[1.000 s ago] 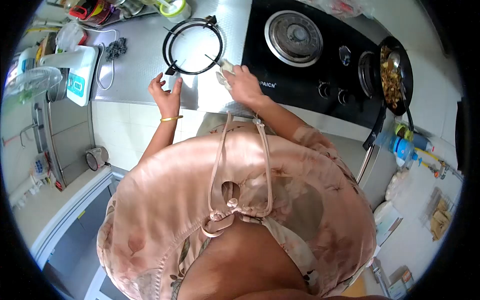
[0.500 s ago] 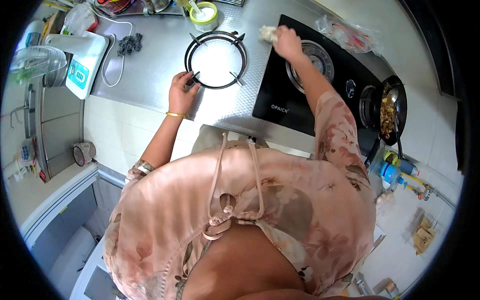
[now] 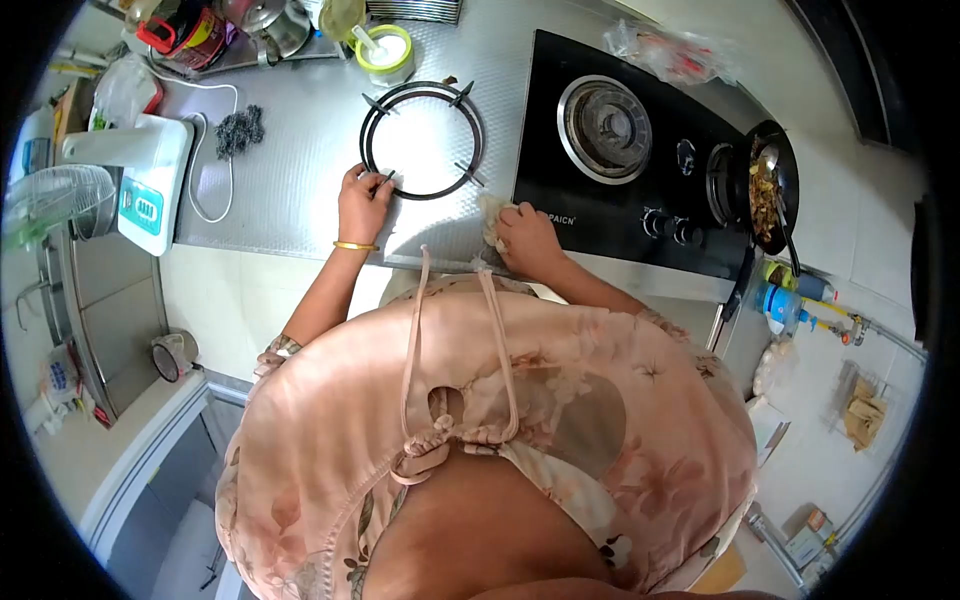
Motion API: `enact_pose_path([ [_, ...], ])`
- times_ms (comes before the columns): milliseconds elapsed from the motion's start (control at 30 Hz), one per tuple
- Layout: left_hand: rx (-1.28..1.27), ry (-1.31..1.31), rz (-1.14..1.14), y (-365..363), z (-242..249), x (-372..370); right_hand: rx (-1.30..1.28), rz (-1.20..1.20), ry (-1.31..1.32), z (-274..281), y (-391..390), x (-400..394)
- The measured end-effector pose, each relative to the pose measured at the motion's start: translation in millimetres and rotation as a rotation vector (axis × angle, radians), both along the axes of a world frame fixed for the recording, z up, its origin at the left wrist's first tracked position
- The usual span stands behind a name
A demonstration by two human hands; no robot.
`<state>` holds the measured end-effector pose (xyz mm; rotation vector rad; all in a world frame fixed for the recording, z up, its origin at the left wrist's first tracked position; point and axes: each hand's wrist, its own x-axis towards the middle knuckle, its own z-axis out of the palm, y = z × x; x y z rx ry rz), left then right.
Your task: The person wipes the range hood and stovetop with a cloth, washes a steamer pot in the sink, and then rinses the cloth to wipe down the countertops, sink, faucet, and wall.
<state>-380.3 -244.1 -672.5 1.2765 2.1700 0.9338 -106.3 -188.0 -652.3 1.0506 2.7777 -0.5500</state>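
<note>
A round black pot stand (image 3: 372, 131) lies on the steel counter (image 3: 300, 130). My left hand (image 3: 364, 208) pinches its near-left prong. Bunched in my right hand (image 3: 528, 238) is a pale cloth (image 3: 493, 220), pressed on the steel beside the near-left corner of the black gas stove (image 3: 600, 212). The stove's left burner (image 3: 604, 128) shows without a stand over it. At the stove's right end a wok (image 3: 790, 190) holds cooked food and a metal spoon.
A white scale (image 3: 160, 180) and a dark scouring pad (image 3: 239, 131) are at the left. A green-rimmed tub (image 3: 385, 62) stands behind the pot stand. Jars (image 3: 190, 42) line the back left. A clear plastic bag (image 3: 670, 55) lies behind the stove.
My right hand has moved with the cloth from the stove's far-left edge toward me, to its near-left corner. My left hand stays on the pot stand. The view has shifted slightly.
</note>
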Motion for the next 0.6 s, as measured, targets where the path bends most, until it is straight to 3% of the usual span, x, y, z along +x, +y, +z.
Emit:
enact_pose_path([
  [67, 0.011, 0.048, -0.055, 2.0, 1.2, -3.5, -0.222, -0.130, -0.017, 3.5, 22.5, -2.0],
  [133, 0.020, 0.074, -0.088, 3.3, 8.8, -3.7, 0.103, -0.127, 0.067, 11.2, 64.3, -8.2],
  [233, 0.147, 0.160, -0.135, -1.2, 9.3, -7.0, 0.408, -0.268, 0.331, -26.5, 103.8, -7.7],
  [300, 0.048, -0.032, -0.052, -7.3, 14.2, -5.4, 0.189, -0.287, 0.368, -32.9, 69.5, -4.8],
  [433, -0.071, -0.378, 0.051, -0.1, 52.7, 27.8, 0.303, -0.185, 0.505, -25.1, -38.0, 40.6],
  [567, 0.037, -0.268, -0.110, 48.9, 68.1, 70.1, 0.283, -0.633, 0.380, -56.2, -95.2, 164.8],
  [600, 0.080, -0.201, -0.144, 65.9, 65.4, 82.2, 0.400, -0.690, 0.397, -41.9, -100.5, 195.2],
])
